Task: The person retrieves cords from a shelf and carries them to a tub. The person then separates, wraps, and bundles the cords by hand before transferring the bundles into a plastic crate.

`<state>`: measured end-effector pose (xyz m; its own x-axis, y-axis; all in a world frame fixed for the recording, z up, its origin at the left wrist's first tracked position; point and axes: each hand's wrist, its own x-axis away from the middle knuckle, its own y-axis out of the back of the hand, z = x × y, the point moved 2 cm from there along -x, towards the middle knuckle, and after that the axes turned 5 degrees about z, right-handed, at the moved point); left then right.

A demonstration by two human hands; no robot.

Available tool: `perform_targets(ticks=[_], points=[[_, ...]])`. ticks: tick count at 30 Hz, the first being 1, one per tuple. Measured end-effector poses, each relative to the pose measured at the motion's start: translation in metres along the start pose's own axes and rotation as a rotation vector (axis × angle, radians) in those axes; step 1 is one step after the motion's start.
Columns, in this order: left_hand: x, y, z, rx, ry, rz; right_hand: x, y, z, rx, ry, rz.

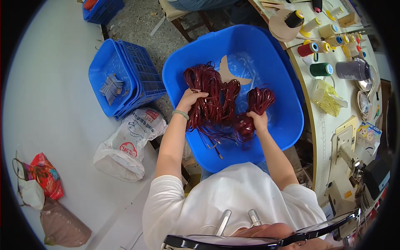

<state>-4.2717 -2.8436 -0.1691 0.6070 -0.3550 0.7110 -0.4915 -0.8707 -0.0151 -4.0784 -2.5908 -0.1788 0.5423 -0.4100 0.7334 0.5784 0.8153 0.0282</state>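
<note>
A large looped bundle of glossy dark red strips (205, 85) is gripped at its left side by my left hand (191, 100), the thumb lying across the strands. My right hand (258, 121) is closed round the middle of a smaller bundle of the same dark red strips (261, 99), whose loops fan out above the fist and hang below it. Between the hands, a narrower hank (230, 98) rests against the large bundle. Both hands are over a blue plastic tub (246, 36). Inside it, behind the bundles, lies a curved beige cutout (226, 68).
Stacked blue baskets (143, 71) stand left of the tub, with a tied grey bundle (111, 87) in the top one. A white plastic bag (125, 146) lies nearer. At right, a worktable (310, 83) carries thread spools (321, 69), a bottle (352, 71) and a sewing machine (346, 152).
</note>
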Motion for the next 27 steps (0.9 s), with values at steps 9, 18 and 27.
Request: perform_targets(ticks=[9, 18, 27], points=[[-0.020, -0.058, 0.010, 0.046, -0.172, 0.185, -0.027, -0.088, -0.003, 1.027, 0.133, -0.424], [0.013, -0.142, 0.019, -0.260, -0.313, 0.099, -0.046, -0.004, -0.040, -0.176, -0.051, 0.201], [0.008, -0.162, 0.025, 0.122, -0.255, 0.308, -0.034, 0.032, -0.018, -0.345, -0.196, 0.358]])
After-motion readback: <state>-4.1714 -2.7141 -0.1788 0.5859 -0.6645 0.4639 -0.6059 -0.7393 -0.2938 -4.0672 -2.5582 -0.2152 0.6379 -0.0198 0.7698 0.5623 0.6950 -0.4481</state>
